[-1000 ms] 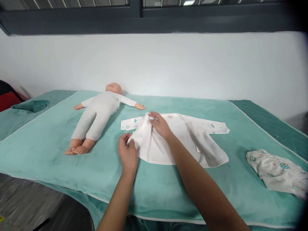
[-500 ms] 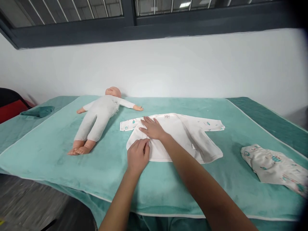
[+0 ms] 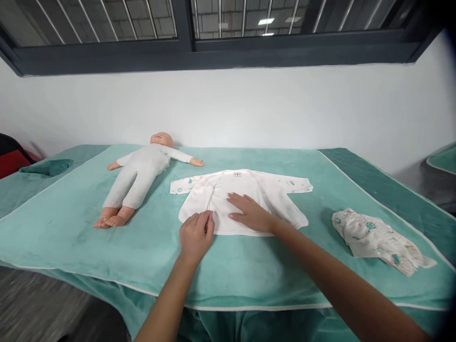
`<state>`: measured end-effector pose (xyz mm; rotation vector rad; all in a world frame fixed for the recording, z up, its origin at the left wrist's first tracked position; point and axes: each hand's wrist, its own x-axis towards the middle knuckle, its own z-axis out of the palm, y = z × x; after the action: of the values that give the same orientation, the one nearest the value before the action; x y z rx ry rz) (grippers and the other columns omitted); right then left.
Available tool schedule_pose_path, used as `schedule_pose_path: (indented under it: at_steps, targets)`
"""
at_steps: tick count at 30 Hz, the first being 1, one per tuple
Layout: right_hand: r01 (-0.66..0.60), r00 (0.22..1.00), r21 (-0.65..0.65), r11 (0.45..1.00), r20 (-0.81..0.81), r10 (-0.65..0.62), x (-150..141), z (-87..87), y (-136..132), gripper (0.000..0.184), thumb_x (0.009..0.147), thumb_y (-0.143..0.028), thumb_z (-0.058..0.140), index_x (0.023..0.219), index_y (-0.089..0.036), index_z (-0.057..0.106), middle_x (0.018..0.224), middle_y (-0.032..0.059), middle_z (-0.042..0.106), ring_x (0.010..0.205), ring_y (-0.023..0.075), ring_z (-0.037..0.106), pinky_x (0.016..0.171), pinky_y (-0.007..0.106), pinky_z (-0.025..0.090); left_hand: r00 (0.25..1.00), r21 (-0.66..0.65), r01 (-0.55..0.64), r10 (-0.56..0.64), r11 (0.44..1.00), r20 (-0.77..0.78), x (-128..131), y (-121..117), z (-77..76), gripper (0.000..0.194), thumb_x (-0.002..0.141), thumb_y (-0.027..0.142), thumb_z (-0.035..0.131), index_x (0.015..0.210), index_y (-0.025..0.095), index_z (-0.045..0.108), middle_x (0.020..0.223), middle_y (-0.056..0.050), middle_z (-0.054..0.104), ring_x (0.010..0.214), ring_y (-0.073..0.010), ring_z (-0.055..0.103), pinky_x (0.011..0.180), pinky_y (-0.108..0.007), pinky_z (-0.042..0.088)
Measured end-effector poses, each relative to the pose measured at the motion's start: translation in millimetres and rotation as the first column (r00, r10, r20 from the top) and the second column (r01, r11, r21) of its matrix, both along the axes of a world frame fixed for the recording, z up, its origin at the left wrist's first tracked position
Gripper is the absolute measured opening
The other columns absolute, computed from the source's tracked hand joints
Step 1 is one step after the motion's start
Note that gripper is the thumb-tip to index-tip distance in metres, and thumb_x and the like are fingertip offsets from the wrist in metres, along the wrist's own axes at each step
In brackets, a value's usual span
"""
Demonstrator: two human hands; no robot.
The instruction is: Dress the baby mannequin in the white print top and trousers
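Observation:
A white baby shirt (image 3: pixel 228 183) lies spread open on the green blanket, its printed sleeves stretched out to both sides and a small label at the neck. My left hand (image 3: pixel 197 236) is closed at the shirt's lower left part, thumb and fingers pinched on the cloth, with the fingertips partly hidden. Over the middle of the shirt, my right hand (image 3: pixel 251 213) is open, palm down, fingers apart and holding nothing. To the left a baby doll (image 3: pixel 142 164) in a white bodysuit lies on its back, one arm reaching toward the shirt's left sleeve.
A crumpled printed baby garment (image 3: pixel 377 237) lies on the right of the green blanket (image 3: pixel 64 232). At the far left are a red and black item (image 3: pixel 12 159) and a folded green cloth (image 3: pixel 48 167). A white wall (image 3: pixel 228 109) stands behind, under a barred window.
My right hand has moved from the shirt's upper left to its middle. My left hand stays closed near the lower left. The view has tilted up and shifted slightly right.

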<state>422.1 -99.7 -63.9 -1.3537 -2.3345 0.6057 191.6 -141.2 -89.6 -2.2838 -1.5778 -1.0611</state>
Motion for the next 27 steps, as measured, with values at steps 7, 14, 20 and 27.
schedule_pose_path:
  at_steps: [7,14,20,27]
  targets:
    - [0.373,0.922,0.186,0.909,0.039,-0.386,70,6.2,27,0.056,0.101,-0.044,0.036,0.149,-0.015,0.045,0.158,0.0119,0.04,0.149,0.0253,0.033,0.123,0.046,0.023,0.997,-0.027,-0.065,0.064,0.998,-0.046,8,-1,-3.2,0.026,0.097,0.03,0.046,0.099,0.022,0.07,0.07,-0.004,0.073,0.063,-0.0174,0.065,0.061,-0.029,0.038]
    - [0.367,0.844,0.287,0.885,0.298,-0.446,80,-30.1,23,0.062,0.103,-0.048,0.026,0.154,-0.015,0.036,0.164,0.0119,0.028,0.152,0.0246,0.025,0.124,0.05,0.017,0.991,-0.118,-0.131,0.126,0.984,-0.045,6,-3,0.9,0.029,0.098,0.032,0.042,0.099,0.023,0.07,0.072,-0.004,0.074,0.062,-0.0173,0.066,0.058,-0.027,0.034]
    - [0.329,0.834,0.312,0.891,0.346,-0.429,94,-30.6,-19,0.066,0.103,-0.05,0.023,0.157,-0.013,0.031,0.164,0.0114,0.027,0.153,0.0242,0.024,0.123,0.05,0.022,0.996,-0.202,-0.085,0.079,0.976,-0.035,3,-3,0.7,0.03,0.099,0.033,0.041,0.101,0.023,0.069,0.077,-0.004,0.074,0.068,-0.0182,0.066,0.061,-0.028,0.034]
    - [0.297,0.824,0.373,0.879,0.365,-0.433,110,-54.7,-87,0.065,0.102,-0.051,0.02,0.158,-0.019,0.03,0.164,0.0082,0.026,0.152,0.024,0.024,0.122,0.049,0.026,0.991,-0.18,0.084,-0.1,0.98,-0.084,-3,-12,4.3,0.042,0.1,0.032,0.04,0.065,0.021,0.06,0.066,-0.005,0.068,0.065,-0.0188,0.062,0.065,-0.032,0.035]
